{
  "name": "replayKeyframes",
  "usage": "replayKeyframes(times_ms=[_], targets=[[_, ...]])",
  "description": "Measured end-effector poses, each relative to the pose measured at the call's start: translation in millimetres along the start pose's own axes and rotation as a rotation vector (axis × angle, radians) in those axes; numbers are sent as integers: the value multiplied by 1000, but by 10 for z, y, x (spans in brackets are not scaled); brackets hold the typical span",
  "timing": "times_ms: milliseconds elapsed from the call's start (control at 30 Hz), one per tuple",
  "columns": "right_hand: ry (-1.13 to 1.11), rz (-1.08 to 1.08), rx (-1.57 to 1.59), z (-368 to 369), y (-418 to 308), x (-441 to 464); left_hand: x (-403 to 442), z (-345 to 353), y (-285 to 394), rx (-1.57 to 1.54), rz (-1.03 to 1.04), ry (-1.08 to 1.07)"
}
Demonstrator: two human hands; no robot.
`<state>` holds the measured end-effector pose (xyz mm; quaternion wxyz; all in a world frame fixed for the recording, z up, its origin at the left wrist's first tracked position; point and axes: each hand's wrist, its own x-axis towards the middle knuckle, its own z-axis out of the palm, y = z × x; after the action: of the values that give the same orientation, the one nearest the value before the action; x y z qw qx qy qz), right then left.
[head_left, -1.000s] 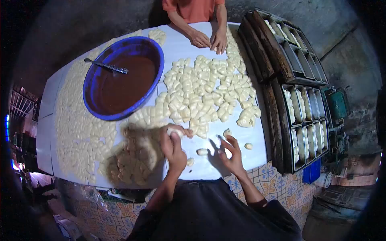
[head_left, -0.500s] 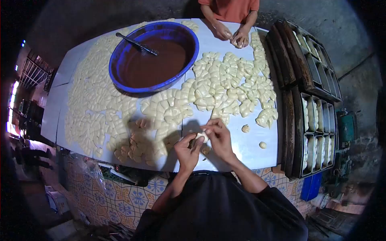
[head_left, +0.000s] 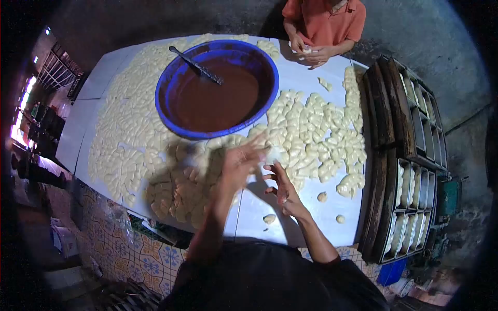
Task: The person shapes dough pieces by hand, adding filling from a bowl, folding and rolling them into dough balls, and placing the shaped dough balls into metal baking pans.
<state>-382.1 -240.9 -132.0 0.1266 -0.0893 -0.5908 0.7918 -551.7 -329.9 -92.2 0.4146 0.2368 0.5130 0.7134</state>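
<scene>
My left hand [head_left: 243, 161] is smeared by motion over the near edge of the dough pieces, its fingers pointing right. A blurred pale piece of dough [head_left: 273, 154] shows just beyond its fingertips; whether those fingers hold it I cannot tell. Just below that piece is my right hand [head_left: 286, 193], fingers curved and apart, with nothing visible between them. Many pale, smooth dough pieces [head_left: 295, 127] cover much of the white table [head_left: 251, 213]. Small separate dough lumps [head_left: 269, 218] lie near my right hand, two others farther right.
A blue basin [head_left: 165, 116] of brown filling [head_left: 218, 101] stands on the table, a dark-handled utensil [head_left: 199, 67] resting in it. Across the table, a person in an orange shirt [head_left: 327, 26] handles dough. Stacked metal baking tins [head_left: 410, 207], some with dough, stand right.
My hands have come apart and moved forward from pinching a dough piece close to me. The view has shifted, and the other person has drawn their hands back from the table with dough.
</scene>
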Motion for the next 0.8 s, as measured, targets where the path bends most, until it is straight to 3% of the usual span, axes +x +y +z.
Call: replayKeyframes(times_ms=[33,100,133,167,267,333,367,467,500,567,633,700,800], targets=[[38,14,40,7,-99,45,214,55,330,219,194,106],[95,-40,-71,-135,-24,67,908,-466,279,553,449,110],[115,-37,-68,-169,-12,59,1018,-506,524,680,202,142],[137,-31,-65,-199,8,33,1133,-557,663,1017,64,138],[175,-17,42,-312,220,12,1721,-1216,-37,1149,125,-2],[183,-16,49,-362,288,47,1777,-1308,-218,1299,-34,-203],[205,-5,96,-338,270,59,1672,-1166,-100,1298,-43,-213],[232,-76,166,-320,328,77,1215,-610,264,955,129,220],[250,-87,192,-283,308,112,1002,-411,317,953,122,215],[271,43,476,-207,172,170,501,-57,349,666,225,226],[391,88,647,-57,86,213,47,292,235,-168,-79,55],[429,209,527,-59,207,152,-208,363,-239,-125,-69,235],[590,106,212,62,277,-8,-499,582,-435,394,187,336]])
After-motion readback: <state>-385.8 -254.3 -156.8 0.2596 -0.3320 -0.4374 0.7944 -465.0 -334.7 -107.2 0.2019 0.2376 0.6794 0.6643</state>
